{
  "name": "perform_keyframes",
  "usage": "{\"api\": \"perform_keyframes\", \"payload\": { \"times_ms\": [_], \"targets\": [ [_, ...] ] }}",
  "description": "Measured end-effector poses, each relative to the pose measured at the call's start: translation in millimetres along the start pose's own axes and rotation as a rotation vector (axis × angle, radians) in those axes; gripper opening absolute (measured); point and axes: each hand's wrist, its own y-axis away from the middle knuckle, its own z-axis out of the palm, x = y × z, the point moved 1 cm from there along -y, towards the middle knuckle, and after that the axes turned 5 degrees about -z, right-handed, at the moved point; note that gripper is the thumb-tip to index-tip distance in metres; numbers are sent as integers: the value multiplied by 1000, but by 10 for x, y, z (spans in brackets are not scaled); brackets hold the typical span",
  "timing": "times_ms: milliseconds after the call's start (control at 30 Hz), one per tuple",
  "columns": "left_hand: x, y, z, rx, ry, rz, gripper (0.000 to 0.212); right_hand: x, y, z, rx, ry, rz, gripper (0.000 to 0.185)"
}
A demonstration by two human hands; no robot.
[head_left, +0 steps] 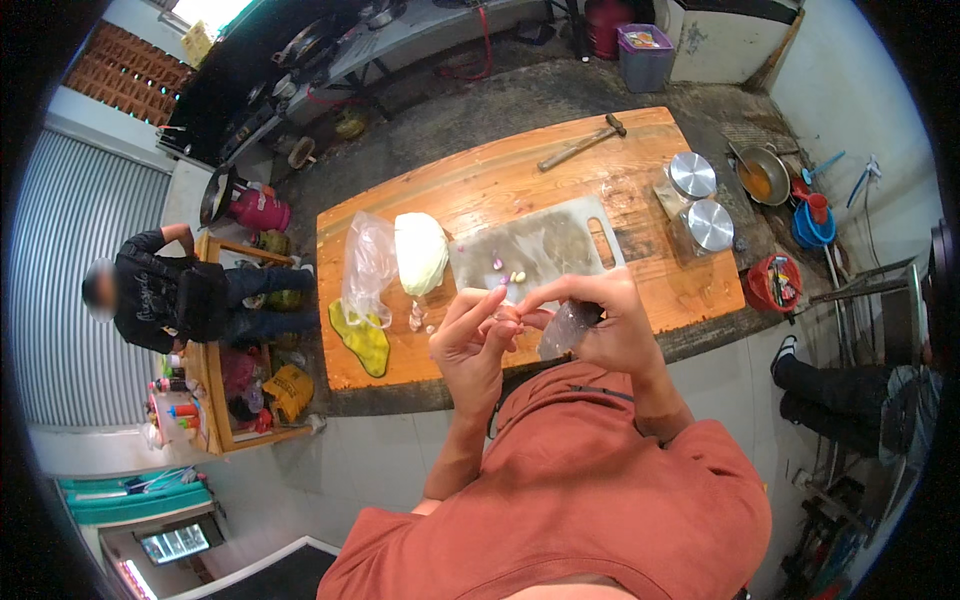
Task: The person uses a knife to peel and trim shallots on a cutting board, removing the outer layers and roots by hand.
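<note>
Over the near edge of a wooden table, my left hand pinches a small pale clove, apparently garlic. The fingertips of my right hand meet it there. That same right hand also grips a knife, whose broad dark blade points down toward me; its handle is hidden in the palm. Just beyond lies a worn white cutting board with a slotted handle. On it are peeled garlic cloves and small purple shallots. Unpeeled garlic cloves rest on the wood left of my hands.
Left of the board sit a pale cabbage, a clear plastic bag and a yellow-green cloth. A hammer lies at the table's far side. Two metal-lidded jars stand right. One person stands left; another's leg shows right.
</note>
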Motion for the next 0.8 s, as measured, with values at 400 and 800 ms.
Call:
{"api": "perform_keyframes", "payload": {
  "times_ms": [400, 800],
  "targets": [
    [10, -30, 37, -5, -24, -182, 37, 164, 14, 73, -8, -34, 31, 31],
    [63, -53, 41, -63, -74, -214, 30, 123, -18, 55, -17, -144, 92, 21]
  ]
}}
